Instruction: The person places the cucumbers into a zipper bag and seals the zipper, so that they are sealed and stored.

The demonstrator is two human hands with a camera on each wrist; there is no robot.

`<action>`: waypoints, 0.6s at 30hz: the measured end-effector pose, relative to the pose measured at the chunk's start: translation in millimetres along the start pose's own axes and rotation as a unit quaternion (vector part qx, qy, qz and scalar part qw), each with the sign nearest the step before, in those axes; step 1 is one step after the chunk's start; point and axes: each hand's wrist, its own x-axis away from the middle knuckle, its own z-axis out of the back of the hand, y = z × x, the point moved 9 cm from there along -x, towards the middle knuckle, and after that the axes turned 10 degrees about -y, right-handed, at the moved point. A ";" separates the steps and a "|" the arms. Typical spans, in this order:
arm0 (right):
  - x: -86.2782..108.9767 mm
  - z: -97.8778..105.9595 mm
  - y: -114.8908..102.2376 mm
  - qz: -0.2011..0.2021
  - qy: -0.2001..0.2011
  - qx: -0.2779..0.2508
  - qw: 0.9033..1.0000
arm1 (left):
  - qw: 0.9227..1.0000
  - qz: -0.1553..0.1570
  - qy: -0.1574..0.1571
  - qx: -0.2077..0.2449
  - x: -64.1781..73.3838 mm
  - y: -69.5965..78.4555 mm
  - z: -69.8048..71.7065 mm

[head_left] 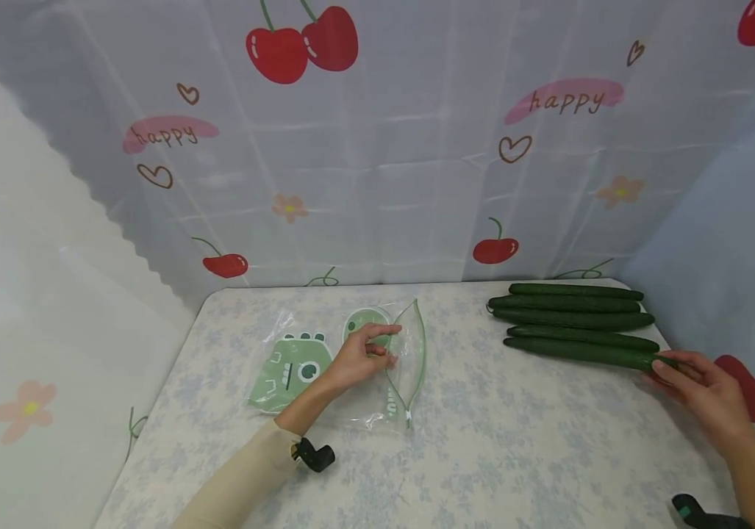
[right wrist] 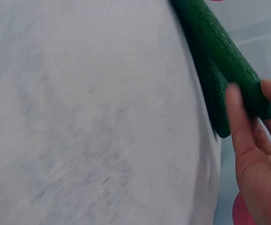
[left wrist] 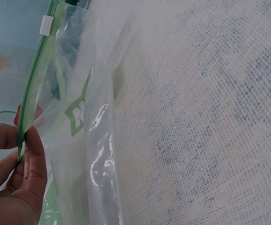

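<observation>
A clear zip bag [head_left: 292, 378] printed with green cartoon figures lies on the table, its green-edged mouth spread apart. My left hand [head_left: 359, 356] reaches over the bag and pinches the rim of its mouth, as the left wrist view shows closely. A white slider [left wrist: 46, 26] sits at one end of the zip strip. On the right, my right hand [head_left: 708, 389] holds the near end of the closest cucumber [head_left: 575, 351] between thumb and fingers. In the right wrist view another cucumber [right wrist: 216, 105] lies just beside the held one.
Several more long cucumbers [head_left: 569, 305] lie side by side at the back right of the table [head_left: 496, 441], which has a pale floral cloth. Hanging sheets with cherries and "happy" prints [head_left: 377, 162] stand behind it and at both sides.
</observation>
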 end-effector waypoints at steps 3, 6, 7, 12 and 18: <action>-0.5 -6.5 -3.7 0.020 -0.029 -0.162 0.986 | 1.000 -0.001 -0.002 0.000 0.0 -0.1 -0.2; -0.8 -10.4 -11.6 0.044 -0.046 -0.190 0.980 | 1.000 -0.003 -0.003 -0.001 0.2 0.7 -0.3; -1.1 -11.5 -14.3 0.053 -0.051 -0.192 0.979 | 1.000 -0.004 -0.003 -0.001 0.3 1.0 -0.4; -2.2 -16.1 -24.5 0.091 -0.068 -0.197 0.974 | 1.000 -0.003 -0.003 -0.003 0.5 0.9 -0.9; -3.4 -23.6 -33.1 0.131 -0.083 -0.216 0.964 | 1.000 -0.006 -0.002 -0.009 -0.4 1.0 -1.8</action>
